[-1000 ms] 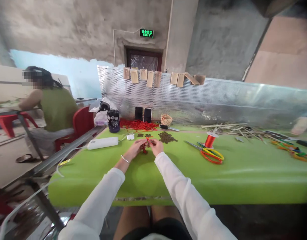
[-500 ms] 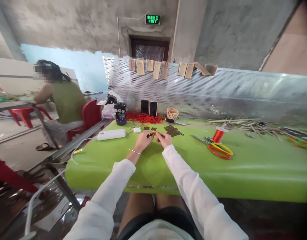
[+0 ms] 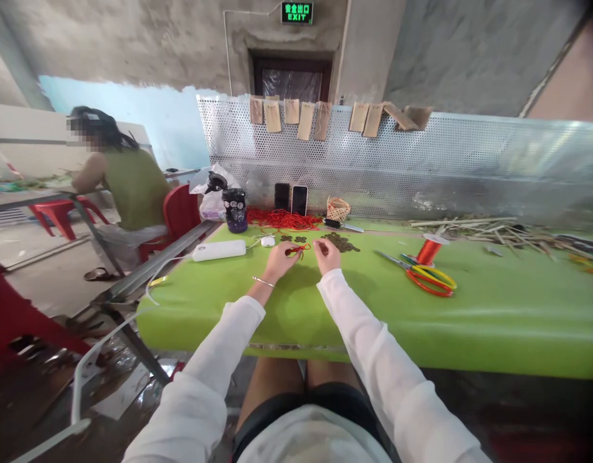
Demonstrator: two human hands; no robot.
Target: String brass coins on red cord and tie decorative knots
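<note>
I am working at a green surface (image 3: 494,308); along its far edge a perforated metal screen (image 3: 374,154) is standing, with brownish tags (image 3: 305,122) hanging from the top. Behind, a green exit sign (image 3: 297,13) is glowing on the bare wall (image 3: 146,45). Beyond the left edge, a person in a green top (image 3: 132,186) is sitting on a red chair (image 3: 178,209). My left hand (image 3: 280,260) is pinching a red cord (image 3: 303,247) above the surface, nearer to the far edge than to the near one. My right hand (image 3: 328,256) is staying just beside, fingertips drawn together; I cannot tell whether they are gripping anything. This hand is partly hiding a pile of dark, round pieces (image 3: 347,243). The right border is cutting off the surface and some coloured strands (image 3: 588,262), which are looking blurred.
</note>
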